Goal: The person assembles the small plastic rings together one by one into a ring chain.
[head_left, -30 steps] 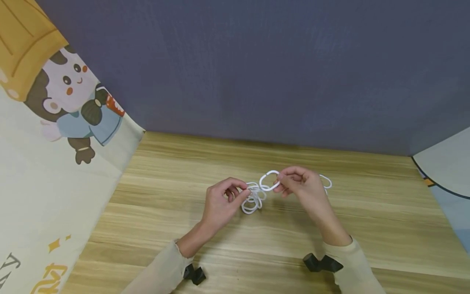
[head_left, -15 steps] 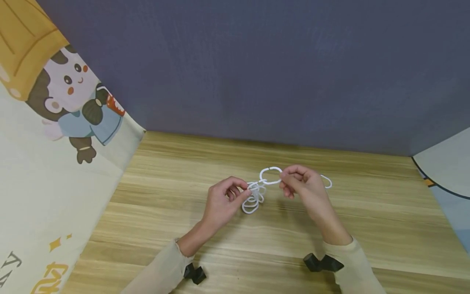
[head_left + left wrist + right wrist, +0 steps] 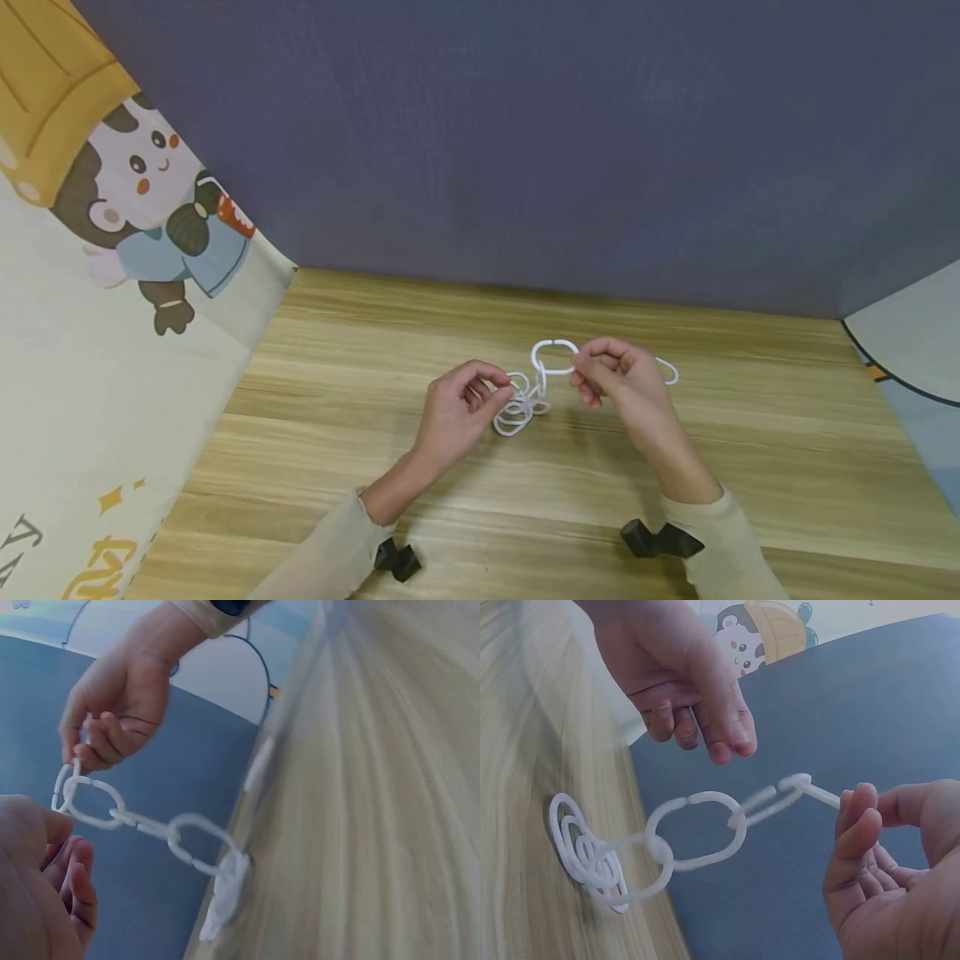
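A chain of white plastic C-shaped links [image 3: 743,832] hangs from my right hand [image 3: 626,379], whose thumb and fingertips pinch the end link [image 3: 535,358]. From there, several joined links slope down to a white heap of links [image 3: 561,821] on the wooden table. My left hand [image 3: 459,408] hovers beside the chain, thumb and index finger close together. In the right wrist view its fingers [image 3: 720,746] are bent loosely just above the chain, with a gap between and nothing held.
Behind my right hand lies another white link [image 3: 671,372] on the table [image 3: 360,333], partly hidden. A dark blue panel [image 3: 525,150] rises along the back edge. A printed cartoon panel [image 3: 67,350] stands at the left.
My left fingers have let go of the chain, and the links beside them now hang lower. My right hand has turned the end link and raised it slightly.
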`<state>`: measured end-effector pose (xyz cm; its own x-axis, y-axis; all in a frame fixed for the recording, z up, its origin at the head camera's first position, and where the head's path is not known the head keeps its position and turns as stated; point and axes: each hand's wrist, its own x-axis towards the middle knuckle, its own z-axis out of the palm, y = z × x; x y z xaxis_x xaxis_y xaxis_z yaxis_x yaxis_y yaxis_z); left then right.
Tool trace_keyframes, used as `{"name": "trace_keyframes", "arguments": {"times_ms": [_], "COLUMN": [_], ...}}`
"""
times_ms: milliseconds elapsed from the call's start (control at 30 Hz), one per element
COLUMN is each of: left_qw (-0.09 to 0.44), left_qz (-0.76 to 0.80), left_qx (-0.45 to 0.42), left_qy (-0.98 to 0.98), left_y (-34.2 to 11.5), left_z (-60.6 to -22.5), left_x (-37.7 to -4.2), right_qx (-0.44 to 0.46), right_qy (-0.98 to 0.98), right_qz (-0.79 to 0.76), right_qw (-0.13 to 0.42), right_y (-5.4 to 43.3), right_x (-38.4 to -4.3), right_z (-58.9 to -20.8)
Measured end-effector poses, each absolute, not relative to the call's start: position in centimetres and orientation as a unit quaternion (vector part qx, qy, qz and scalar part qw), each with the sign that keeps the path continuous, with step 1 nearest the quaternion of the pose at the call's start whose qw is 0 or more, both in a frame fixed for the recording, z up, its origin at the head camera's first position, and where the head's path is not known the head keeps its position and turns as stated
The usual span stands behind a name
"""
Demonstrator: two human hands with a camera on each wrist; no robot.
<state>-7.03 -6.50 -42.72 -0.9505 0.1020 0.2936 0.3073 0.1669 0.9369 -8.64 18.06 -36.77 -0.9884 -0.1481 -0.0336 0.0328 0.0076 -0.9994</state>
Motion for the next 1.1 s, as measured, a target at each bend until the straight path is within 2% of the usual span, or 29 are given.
{"name": "trace_keyframes", "arguments": {"times_ms": [500, 1100], "left_qw": [0.018, 0.018], "left_qz": [-0.69, -0.686], "left_qx": [-0.107, -0.101], "left_qy": [-0.715, -0.721], "left_y": [-5.7, -4.5], "left_z": [-40.8, -39.7], "left_x": [-7.7, -9.0], "right_qx": [-0.056, -0.094], "right_qy": [0.737, 0.755], "right_qz": [-0.666, -0.639], "right_qw": [0.1, 0.112], "right_y": [18.2, 18.7], "right_x": [-8.5, -9.4], "right_z": [-36.8, -36.8]}}
